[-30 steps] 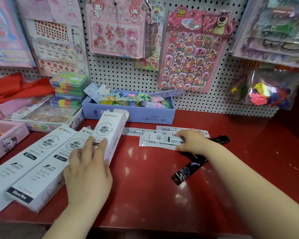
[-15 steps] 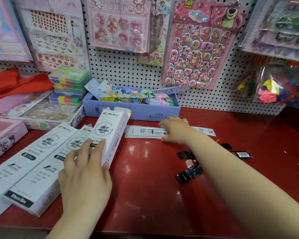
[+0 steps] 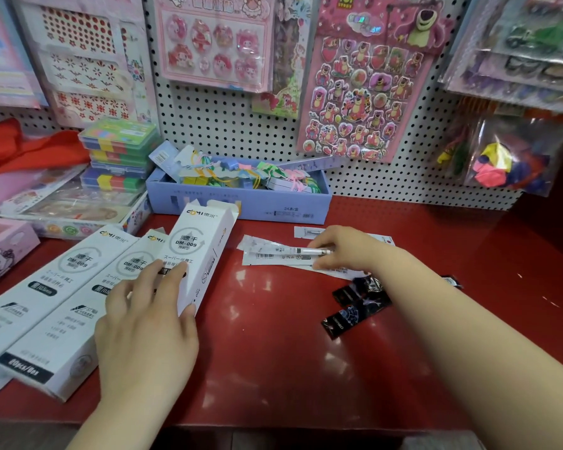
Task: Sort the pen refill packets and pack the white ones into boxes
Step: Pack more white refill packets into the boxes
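Note:
My left hand (image 3: 147,323) grips an upright-tilted white refill box (image 3: 202,251), fingers on its face and thumb on its side; its far end flap is open. Two more white boxes (image 3: 56,287) lie flat side by side to its left. My right hand (image 3: 345,250) pinches a small bunch of white refill packets (image 3: 273,254) that rest on the red table (image 3: 273,352), pointing toward the box. Another white packet (image 3: 306,232) lies just behind the hand. Several black refill packets (image 3: 358,303) lie near my right forearm.
A blue tray of colourful items (image 3: 241,206) stands behind the box at the pegboard wall. Stacked coloured cases (image 3: 117,151) and flat sticker packs (image 3: 62,206) sit at the back left, a pink box (image 3: 0,251) at the far left. Sticker sheets hang above.
My right hand has drawn the white packets together and now pinches them, leaving the black packets uncovered beside the forearm. My left hand stays on the tilted box.

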A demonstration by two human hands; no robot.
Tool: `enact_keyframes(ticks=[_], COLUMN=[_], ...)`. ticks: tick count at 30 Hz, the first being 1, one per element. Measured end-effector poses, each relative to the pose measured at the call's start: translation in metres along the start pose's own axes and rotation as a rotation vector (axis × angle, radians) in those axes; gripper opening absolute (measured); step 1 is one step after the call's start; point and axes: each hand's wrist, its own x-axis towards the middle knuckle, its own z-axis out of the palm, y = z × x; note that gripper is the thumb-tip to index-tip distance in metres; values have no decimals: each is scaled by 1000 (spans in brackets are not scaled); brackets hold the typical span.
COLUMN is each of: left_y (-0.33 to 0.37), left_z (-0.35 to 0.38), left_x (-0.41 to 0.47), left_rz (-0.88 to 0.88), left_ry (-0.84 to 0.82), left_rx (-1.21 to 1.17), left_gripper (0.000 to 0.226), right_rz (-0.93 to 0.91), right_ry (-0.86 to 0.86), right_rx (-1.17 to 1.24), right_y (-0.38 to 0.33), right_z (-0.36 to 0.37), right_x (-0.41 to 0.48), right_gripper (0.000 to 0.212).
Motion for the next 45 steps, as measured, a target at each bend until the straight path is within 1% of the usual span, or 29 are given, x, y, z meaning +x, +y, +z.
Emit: enact_keyframes(ticks=[3,4,6,8,10,12,14,15,17,18,19,21,24,27,29,31,33,35,37,38,40,42,45], left_y=[0,0,2,4,6,4,3,2,8,15,23,40,65,90,107,120,126,128,130,131,132,134,135], left_z=[0,0,-1,-1,-2,-1,0,1,-1,-4,-8,-13,-13,3,19,37,53,62,63,63,64,64,63], left_x=[0,0,1,1,1,1,2,3,6,8,11,17,31,48,59,69,79,89,96,99,103,105,110], left_rz=[-5,-6,-8,-16,-18,24,77,94,145,165,177,219,352,511,574,541,482,441,436,433,410,375,317], left_ry=[-13,-17,-20,-20,-16,16,33,32,25,5,-25,-89,-227,-442,-586,-703,-769,-794,-785,-788,-816,-867,-957], left_rx=[10,16,33,47,61,97,150,172,213,241,268,277,344,306,252,181,156,158,184,198,193,177,191], left_gripper=[51,51,51,52,52,52,53,54,54,55,56,57,54,55,59,63,66,68,65,62,55,49,45], right_rz=[15,11,27,68,110,124,149,172,215,229,235,231,240,276,281,283,299,314,326,334,359,394,420], right_ry=[11,23,57,128,227,336,477,538,569,536,488,402,371,366,355,378,447,499,515,518,534,548,488], right_rx=[69,101,145,151,159,185,312,431,668,698,666,515,310,262,305,445,653,786,839,850,826,727,559], right_y=[11,14,17,21,21,22,26,30,34,35,36,37,44,56,63,68,72,78,83,84,88,91,91], right_z=[1,1,0,2,2,0,-4,-5,-5,-2,1,9,15,13,11,8,6,4,2,0,-5,-12,-20], right_x=[-12,-15,-17,-19,-22,-27,-33,-36,-46,-52,-58,-68,-74,-78,-82,-86,-91,-93,-93,-92,-87,-79,-61], right_gripper=[39,35,9,24,20,16,17,19,20,20,19,15,17,22,27,18,10,13,21,21,15,6,6])
